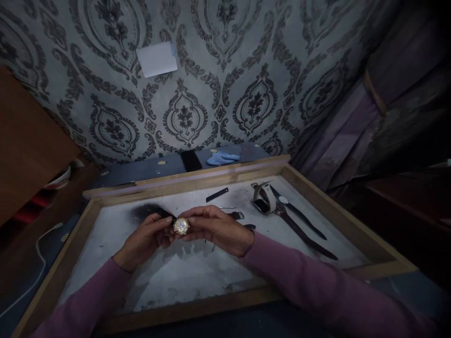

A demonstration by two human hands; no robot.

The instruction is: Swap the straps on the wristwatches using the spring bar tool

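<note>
A gold-rimmed wristwatch (181,226) is held between my two hands over a wood-framed tray, its dial facing up toward me. My left hand (148,237) is closed, pinching the watch's left side, where a dark strap shows behind the fingers. The fingers of my right hand (216,227) grip the opposite side of the case. Behind my right wrist, a black strap end with a buckle (237,215) and some thin tools lie on the tray, partly hidden by the hand.
The tray's wooden rim (197,174) surrounds a smudged white surface. A flat dark strip (217,195) lies near its back. To the right are a light-banded watch (264,199) and a brown-strapped watch (306,237). Behind stand a phone (190,161) and blue cloth (222,158).
</note>
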